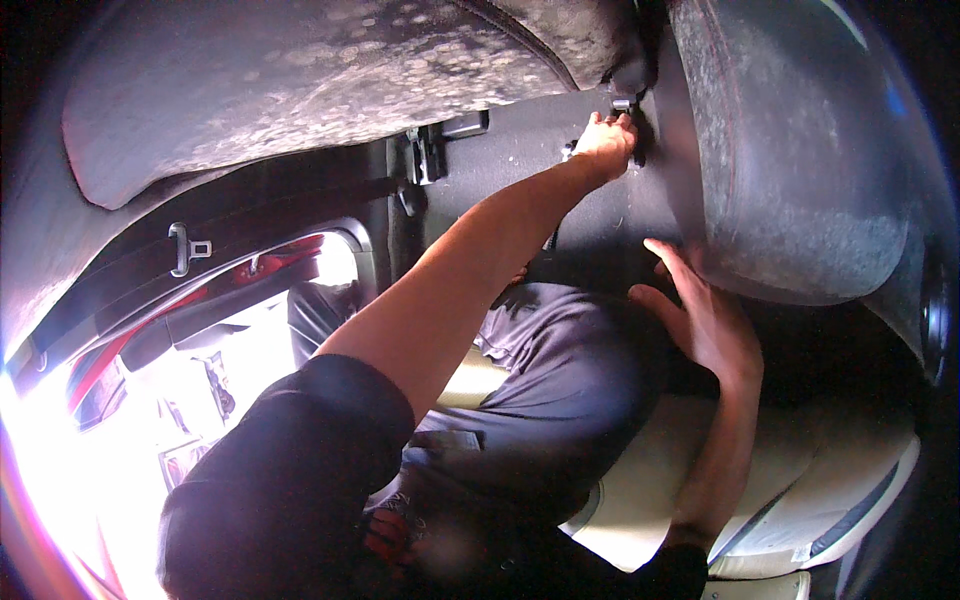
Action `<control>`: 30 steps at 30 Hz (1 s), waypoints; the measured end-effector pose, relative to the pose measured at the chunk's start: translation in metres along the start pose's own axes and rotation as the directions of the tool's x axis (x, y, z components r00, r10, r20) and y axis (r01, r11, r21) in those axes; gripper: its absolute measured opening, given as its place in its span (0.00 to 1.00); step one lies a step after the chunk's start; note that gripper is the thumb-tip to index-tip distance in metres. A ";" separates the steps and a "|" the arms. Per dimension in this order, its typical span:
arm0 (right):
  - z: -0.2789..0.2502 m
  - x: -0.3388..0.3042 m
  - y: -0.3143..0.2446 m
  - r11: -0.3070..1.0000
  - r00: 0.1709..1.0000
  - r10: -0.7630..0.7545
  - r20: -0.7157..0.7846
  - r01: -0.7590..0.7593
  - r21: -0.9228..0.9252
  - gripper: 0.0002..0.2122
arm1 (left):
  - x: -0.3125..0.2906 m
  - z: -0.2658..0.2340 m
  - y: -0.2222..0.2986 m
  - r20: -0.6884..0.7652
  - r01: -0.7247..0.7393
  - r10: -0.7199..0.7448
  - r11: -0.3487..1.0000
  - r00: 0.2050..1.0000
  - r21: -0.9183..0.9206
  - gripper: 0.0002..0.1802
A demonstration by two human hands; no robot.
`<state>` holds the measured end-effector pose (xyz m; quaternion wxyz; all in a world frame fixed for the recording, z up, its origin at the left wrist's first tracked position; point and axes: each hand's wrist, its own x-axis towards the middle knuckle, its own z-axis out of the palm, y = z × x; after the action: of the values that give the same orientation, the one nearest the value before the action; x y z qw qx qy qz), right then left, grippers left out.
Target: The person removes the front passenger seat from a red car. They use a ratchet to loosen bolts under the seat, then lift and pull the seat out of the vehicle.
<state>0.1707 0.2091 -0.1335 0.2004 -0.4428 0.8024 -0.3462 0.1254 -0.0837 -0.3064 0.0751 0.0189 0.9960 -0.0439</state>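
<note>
Hands first: the left hand is stretched far out on a straight arm, its fingers curled tight round a small dark metal clip where the black carpeted panel meets the seat edge. The right hand lies open, fingers spread and flat, pressing the underside rim of the grey mottled seat cushion, with nothing gripped in it. The clip sits deep in a narrow gap between the two mottled cushions, with little room on either side. Below the arms the person's dark trousers rest on a cream seat. A seat-belt buckle tongue hangs at the left, near the bright door opening.
</note>
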 end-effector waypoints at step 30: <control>-0.001 -0.001 0.003 0.998 0.995 0.045 0.094 -0.049 0.043 0.28 | 0.001 -0.001 0.000 0.012 -0.013 0.013 1.000 1.000 0.009 0.18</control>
<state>0.1684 0.2112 -0.1350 0.2555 -0.4349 0.7945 -0.3383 0.1246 -0.0838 -0.3055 0.0813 0.0253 0.9952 -0.0481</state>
